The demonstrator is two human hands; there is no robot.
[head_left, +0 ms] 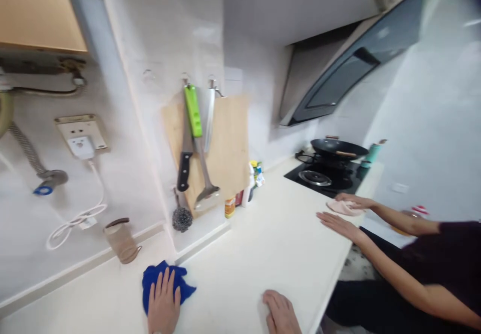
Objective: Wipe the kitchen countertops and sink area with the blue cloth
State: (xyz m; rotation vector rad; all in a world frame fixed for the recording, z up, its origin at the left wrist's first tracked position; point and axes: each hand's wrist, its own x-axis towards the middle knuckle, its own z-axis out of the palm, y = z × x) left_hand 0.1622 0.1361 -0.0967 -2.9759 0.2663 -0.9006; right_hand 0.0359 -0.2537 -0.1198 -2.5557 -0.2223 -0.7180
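The left hand (164,305) lies flat on the blue cloth (184,285), on the counter (233,264).
Its fingers are extended, with no grip visible; the right hand (282,315) is loosely curled and seems to hold nothing. The cup (123,243) stands near the blue cloth, so a wide push to that side could perhaps knock it over.

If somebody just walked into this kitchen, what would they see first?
Probably the bright blue cloth on the white counter, with the left hand spread flat on it. Next might be the lime-green handle of the utensil hanging on the wall, in front of a wooden board. Farther back on the right, a big dark wok sits on the black stove.
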